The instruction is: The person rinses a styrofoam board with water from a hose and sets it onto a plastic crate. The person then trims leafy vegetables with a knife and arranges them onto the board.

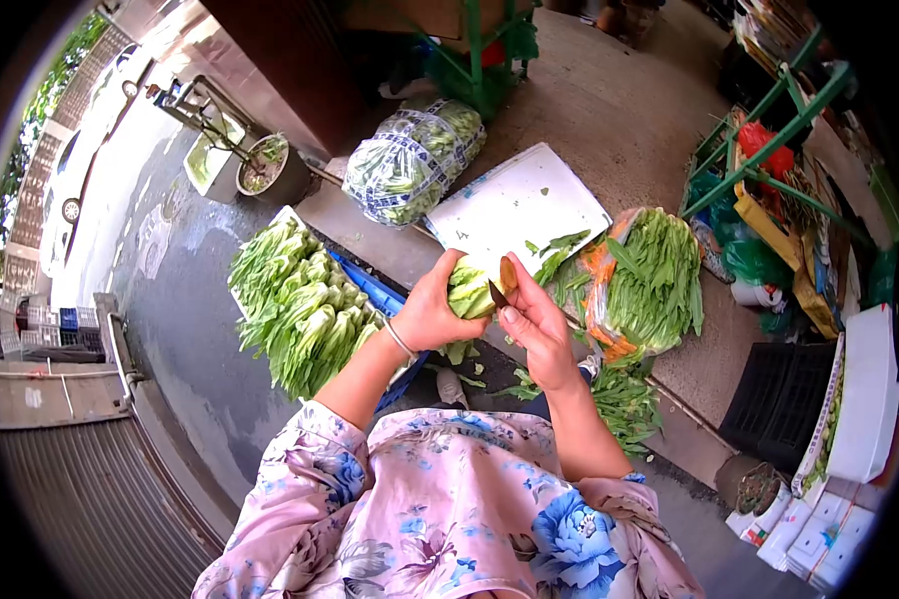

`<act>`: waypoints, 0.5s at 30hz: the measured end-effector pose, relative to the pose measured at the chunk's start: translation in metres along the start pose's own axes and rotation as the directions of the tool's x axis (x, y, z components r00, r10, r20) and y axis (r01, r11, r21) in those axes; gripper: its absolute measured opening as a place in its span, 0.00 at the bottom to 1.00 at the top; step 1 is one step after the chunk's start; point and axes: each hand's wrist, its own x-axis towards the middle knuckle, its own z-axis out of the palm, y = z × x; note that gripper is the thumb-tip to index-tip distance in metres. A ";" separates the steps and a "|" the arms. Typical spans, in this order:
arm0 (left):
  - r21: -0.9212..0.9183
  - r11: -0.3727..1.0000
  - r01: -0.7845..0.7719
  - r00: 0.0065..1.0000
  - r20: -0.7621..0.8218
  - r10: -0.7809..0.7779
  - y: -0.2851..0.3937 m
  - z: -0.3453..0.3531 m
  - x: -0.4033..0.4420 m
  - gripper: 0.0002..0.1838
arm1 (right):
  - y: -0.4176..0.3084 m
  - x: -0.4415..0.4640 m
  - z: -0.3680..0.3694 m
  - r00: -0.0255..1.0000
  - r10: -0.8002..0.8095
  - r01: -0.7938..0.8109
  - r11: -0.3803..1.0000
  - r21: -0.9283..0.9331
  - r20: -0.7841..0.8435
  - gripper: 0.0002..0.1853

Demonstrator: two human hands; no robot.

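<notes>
A green leafy stalk (471,290) is wrapped in the fingers of my left hand (436,307), which wears a bracelet at the wrist. Closed around a small knife (498,294) is my right hand (537,324); the dark blade touches or nearly touches the stalk's end, and the fingers partly cover the handle. Beyond both hands lies a white board (519,205) with leaf scraps on it. Rows of leafy greens (305,304) are stacked to the left in a blue crate (370,285). On the right stands an orange-and-clear bag of loose greens (654,285).
A wrapped bundle of greens (415,160) sits behind the board. Loose leaves (624,404) lie on the ground at the right. Farther out are a potted plant (265,165), a green metal rack (769,160), black crates (779,399) and white foam boxes (829,539).
</notes>
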 end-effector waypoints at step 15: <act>-0.204 0.970 0.131 0.956 0.284 -0.070 -0.002 -0.020 -0.020 0.36 | 0.008 -0.008 0.006 0.996 -0.038 0.030 0.995 -0.094 -0.081 0.21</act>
